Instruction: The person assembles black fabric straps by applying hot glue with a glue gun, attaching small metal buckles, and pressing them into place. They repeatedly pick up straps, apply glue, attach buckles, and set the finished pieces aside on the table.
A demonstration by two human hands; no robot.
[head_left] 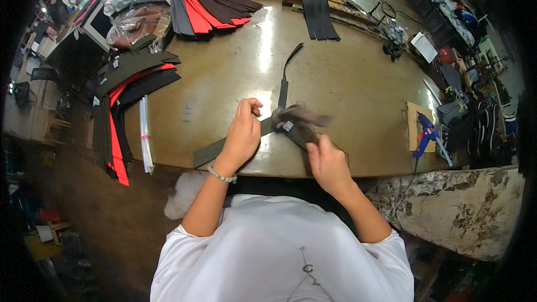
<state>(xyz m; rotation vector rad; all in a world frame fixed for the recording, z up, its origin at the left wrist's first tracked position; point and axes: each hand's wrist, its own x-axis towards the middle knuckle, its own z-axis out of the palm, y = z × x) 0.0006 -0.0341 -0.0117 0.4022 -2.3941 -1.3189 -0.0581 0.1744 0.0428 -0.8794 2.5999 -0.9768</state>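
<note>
Dark fabric strips lie crossed in a bundle in front of me on the table. My right hand (330,165) is closed on the end of a dark strip (301,134) that carries a small white label. Beside the crossing point, another strip end (310,116) is smeared by motion. My left hand (244,134), with a beaded bracelet at the wrist, has its fingers curled in; whatever they may hold is hidden. Beneath that hand runs a ribbed grey-green strip (210,154). A narrow black strip (283,86) stretches away from the crossing toward the far side.
Piles of dark and red strips lie at the left (117,112) and far left (215,0). White sticks (145,134) are banded together nearby. Black strips (318,11) rest over wooden slats at the back. A blue glue gun (426,131) with a cord lies at the right.
</note>
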